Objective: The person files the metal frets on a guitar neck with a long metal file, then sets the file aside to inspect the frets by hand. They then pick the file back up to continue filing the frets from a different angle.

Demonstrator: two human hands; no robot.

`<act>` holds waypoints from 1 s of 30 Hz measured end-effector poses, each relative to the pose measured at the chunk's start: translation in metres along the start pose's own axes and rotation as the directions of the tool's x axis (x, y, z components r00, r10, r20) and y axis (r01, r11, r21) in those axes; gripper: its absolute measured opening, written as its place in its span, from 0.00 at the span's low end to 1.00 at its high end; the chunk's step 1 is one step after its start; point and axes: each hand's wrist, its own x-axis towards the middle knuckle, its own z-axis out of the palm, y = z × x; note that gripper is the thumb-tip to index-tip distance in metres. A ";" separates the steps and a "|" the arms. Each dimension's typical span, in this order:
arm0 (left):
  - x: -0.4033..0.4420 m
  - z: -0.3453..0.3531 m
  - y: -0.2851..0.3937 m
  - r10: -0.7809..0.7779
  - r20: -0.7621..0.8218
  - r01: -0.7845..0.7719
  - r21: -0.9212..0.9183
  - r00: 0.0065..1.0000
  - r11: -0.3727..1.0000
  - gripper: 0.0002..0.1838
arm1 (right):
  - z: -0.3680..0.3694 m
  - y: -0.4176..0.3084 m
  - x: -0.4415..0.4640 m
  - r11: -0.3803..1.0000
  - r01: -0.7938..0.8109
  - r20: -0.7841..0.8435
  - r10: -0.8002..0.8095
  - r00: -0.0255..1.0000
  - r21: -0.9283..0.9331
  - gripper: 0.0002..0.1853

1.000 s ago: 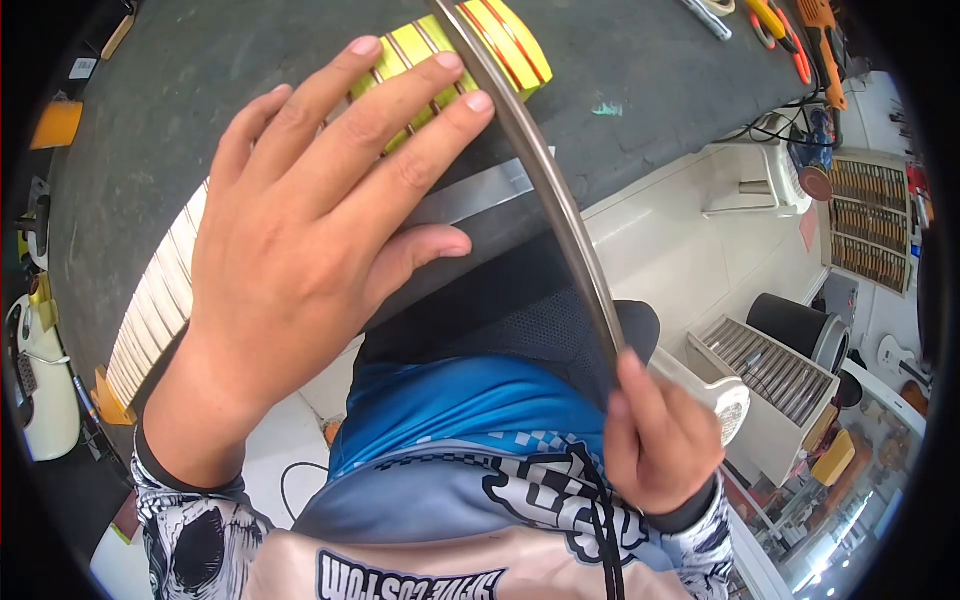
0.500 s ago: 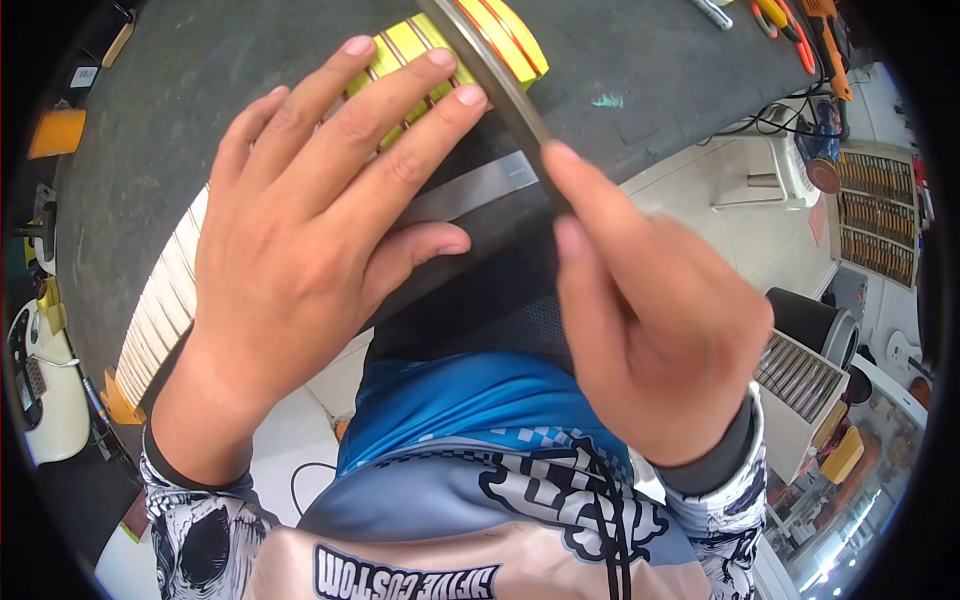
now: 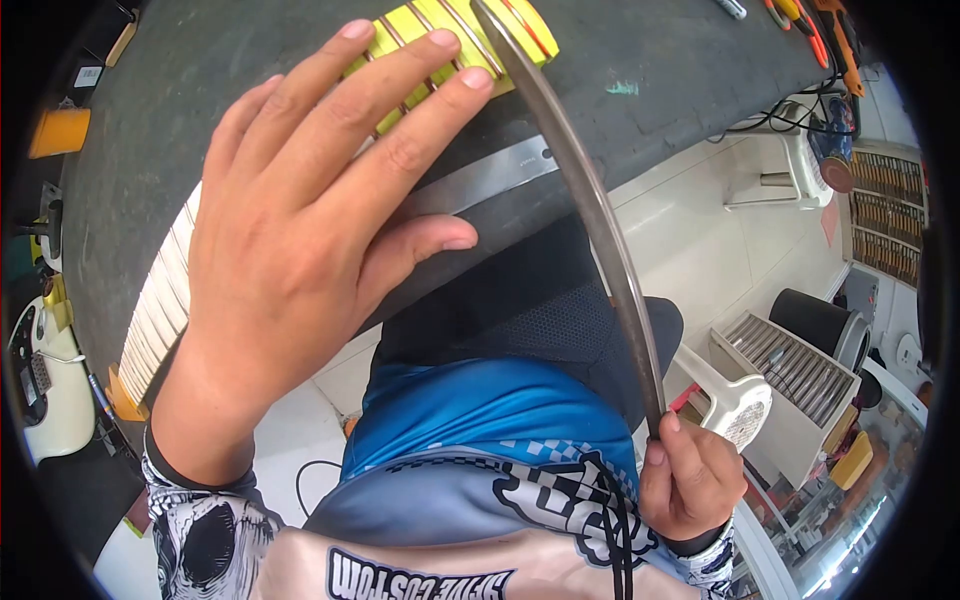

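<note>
A guitar neck [image 3: 160,300] runs under my left hand [image 3: 290,215], its strips pale at the near end and yellow between metal frets [image 3: 465,30] at the far end. My left hand lies spread across it, fingertips on the yellow part, thumb out to the side. My right hand [image 3: 695,475] grips the near end of a long, dark metal file [image 3: 600,210]. The file's far tip reaches the yellow part beside my left fingertips. Beneath the file and my left thumb, a steel ruler [image 3: 490,175] lies along the table edge.
The dark-topped table [image 3: 640,120] bears pliers [image 3: 795,20] at the far right. Beyond its edge are a white stool [image 3: 785,165], a rack of slim tools [image 3: 885,215] and a box of metal pieces [image 3: 780,360]. An orange block [image 3: 58,133] sits at the left.
My right hand has drawn back toward my body and lower right with the file, exposing more of its length. My left hand stays on the neck, almost unmoved.
</note>
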 end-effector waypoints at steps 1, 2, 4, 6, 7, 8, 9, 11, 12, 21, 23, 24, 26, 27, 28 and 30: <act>0.000 0.000 0.000 -0.002 -0.001 0.002 0.000 1.000 1.000 0.36 | 0.000 0.000 -0.002 1.000 0.000 0.009 0.000 1.000 -0.006 0.29; 0.000 0.000 0.000 -0.003 -0.002 0.003 0.001 1.000 1.000 0.36 | 0.000 0.000 -0.003 1.000 0.002 0.017 -0.002 1.000 -0.012 0.29; 0.000 0.001 0.001 -0.004 -0.004 0.004 0.003 1.000 1.000 0.36 | -0.002 0.000 -0.005 1.000 -0.002 0.038 0.003 0.999 -0.024 0.29; -0.001 0.001 0.000 -0.005 -0.006 0.005 0.009 1.000 1.000 0.36 | -0.002 0.000 -0.007 0.999 -0.007 0.063 0.009 0.998 -0.033 0.29; -0.001 0.001 0.000 -0.005 -0.004 0.005 0.009 1.000 1.000 0.36 | -0.002 -0.001 -0.008 1.000 -0.011 0.068 0.013 0.998 -0.024 0.29; -0.001 0.001 0.000 -0.006 -0.005 0.006 0.009 1.000 1.000 0.36 | -0.002 -0.001 -0.009 1.000 -0.014 0.073 0.015 0.997 -0.016 0.28; -0.001 0.001 0.001 -0.006 -0.005 0.006 0.009 1.000 1.000 0.36 | -0.002 0.000 -0.010 1.000 -0.016 0.076 0.017 0.997 -0.009 0.28; 0.000 0.000 0.001 -0.006 -0.002 0.006 0.016 1.000 1.000 0.36 | -0.002 -0.001 -0.014 1.000 -0.008 0.065 0.009 0.998 -0.016 0.28; 0.000 0.000 0.001 -0.007 0.000 0.007 0.018 1.000 1.000 0.36 | -0.001 0.000 -0.015 1.000 -0.003 0.061 0.004 0.998 -0.020 0.28; 0.003 -0.001 0.001 -0.009 0.009 0.009 -0.013 1.000 1.000 0.36 | 0.009 0.003 0.030 1.000 0.019 0.031 -0.019 0.999 0.017 0.34; 0.004 -0.002 0.002 -0.016 0.016 0.016 -0.012 1.000 1.000 0.36 | 0.007 -0.011 0.056 0.996 -0.089 0.089 0.088 0.992 0.006 0.27; 0.004 -0.003 0.003 -0.020 0.022 0.020 -0.012 1.000 1.000 0.36 | 0.010 -0.013 0.069 0.997 -0.071 0.059 0.071 0.996 0.007 0.26; 0.004 -0.003 0.003 -0.024 0.024 0.025 -0.020 0.999 1.000 0.36 | 0.019 -0.015 0.099 0.999 -0.039 0.028 0.040 0.999 -0.014 0.24; 0.004 -0.003 0.003 -0.026 0.024 0.026 -0.025 0.999 0.999 0.36 | 0.023 -0.014 0.114 1.000 -0.021 0.021 0.021 1.000 -0.014 0.24; 0.005 -0.002 0.003 -0.023 0.017 0.023 -0.021 1.000 1.000 0.36 | 0.028 -0.013 0.129 1.000 -0.002 0.014 0.002 1.000 -0.015 0.23; 0.004 -0.002 0.002 -0.017 0.011 0.017 -0.021 1.000 1.000 0.36 | 0.036 -0.012 0.149 0.999 0.035 -0.013 -0.035 0.999 0.011 0.22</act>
